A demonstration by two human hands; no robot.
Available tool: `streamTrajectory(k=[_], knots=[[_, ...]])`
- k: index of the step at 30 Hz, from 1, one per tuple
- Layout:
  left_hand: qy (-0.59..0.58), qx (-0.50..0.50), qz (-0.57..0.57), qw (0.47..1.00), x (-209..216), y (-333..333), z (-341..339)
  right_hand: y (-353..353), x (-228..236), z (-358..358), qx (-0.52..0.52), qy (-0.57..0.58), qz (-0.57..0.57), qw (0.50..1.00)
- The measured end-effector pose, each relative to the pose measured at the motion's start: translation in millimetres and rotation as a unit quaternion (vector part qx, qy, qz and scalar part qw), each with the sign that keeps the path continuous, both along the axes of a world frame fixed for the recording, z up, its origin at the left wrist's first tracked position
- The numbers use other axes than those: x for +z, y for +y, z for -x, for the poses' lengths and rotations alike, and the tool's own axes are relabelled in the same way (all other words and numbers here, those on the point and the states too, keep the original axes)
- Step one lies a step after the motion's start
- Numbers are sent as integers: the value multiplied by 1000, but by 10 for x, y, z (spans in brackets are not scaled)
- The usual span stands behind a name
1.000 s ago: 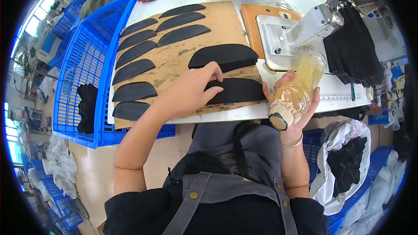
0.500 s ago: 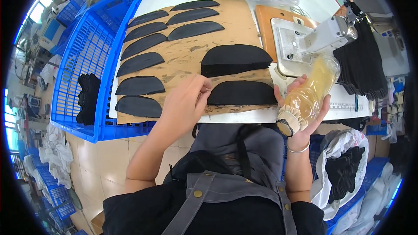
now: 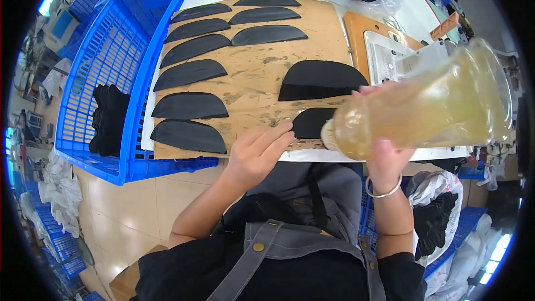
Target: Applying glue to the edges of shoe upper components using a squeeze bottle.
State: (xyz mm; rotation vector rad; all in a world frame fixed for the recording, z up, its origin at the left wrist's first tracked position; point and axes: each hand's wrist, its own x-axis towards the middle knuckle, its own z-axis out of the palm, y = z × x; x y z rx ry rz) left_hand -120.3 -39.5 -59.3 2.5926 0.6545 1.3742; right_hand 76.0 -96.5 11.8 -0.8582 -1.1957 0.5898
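The right hand is wrapped around a clear bottle of yellowish liquid, lifted and tipped on its side close to the camera, its mouth end over the near edge of the board. The left hand lies loosely open, holding nothing, fingertips on that board edge just beside a black piece partly hidden by the bottle; more black pieces lie in rows across the board, with a blue crate to its left

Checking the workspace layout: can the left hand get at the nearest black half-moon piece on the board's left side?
Probably yes: the left hand lies at the board's near edge, empty, nothing between it and that black piece.
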Motion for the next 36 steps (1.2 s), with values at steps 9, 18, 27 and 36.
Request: streamTrajectory(k=[9, 18, 27, 36], knots=[[-7, -13, -25, 1000, -85, -21, 56, 232, -48, 283, 15, -273, 59, 960], [42, -10, -42, 998, -105, -19, 95, 252, -86, 339, 21, -381, 30, 924], [4, -21, 8, 1000, -42, -39, 80, 77, -278, 282, -46, -292, 127, 947], [43, -7, -59, 997, -77, -17, 71, 119, -245, 250, -42, -296, 127, 946]])
